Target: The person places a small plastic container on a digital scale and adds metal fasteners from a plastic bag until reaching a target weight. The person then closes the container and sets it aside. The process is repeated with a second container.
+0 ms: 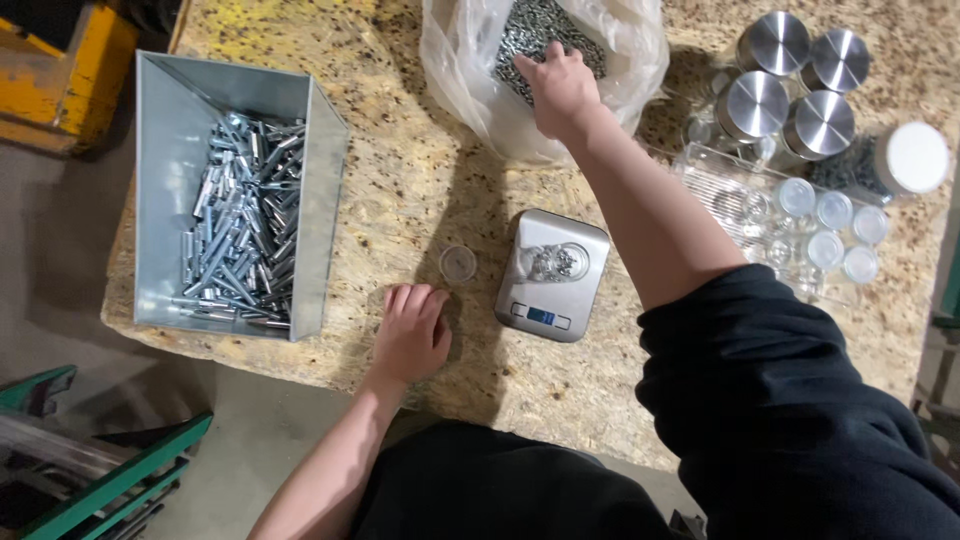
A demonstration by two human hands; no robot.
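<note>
My right hand (pixel 560 88) reaches into a clear plastic bag (pixel 630 60) of small metal screws (pixel 530 30), fingers curled down among them; whether it holds any is hidden. My left hand (pixel 410 335) rests flat on the wooden table (pixel 400 180) near its front edge, fingers together, holding nothing. Just beyond it lies a small clear lid (pixel 458 263). A silver digital scale (pixel 552 275) stands to the right of that hand, with a small clear jar (pixel 556 262) holding a few screws on its platform.
A grey metal bin (pixel 160 180) with several metal pins stands at the left. At the right are steel-lidded jars (pixel 790 85), a white-lidded jar (pixel 905 160) and a clear tray (pixel 720 180) of small empty jars. Green racking (pixel 110 470) is at the lower left.
</note>
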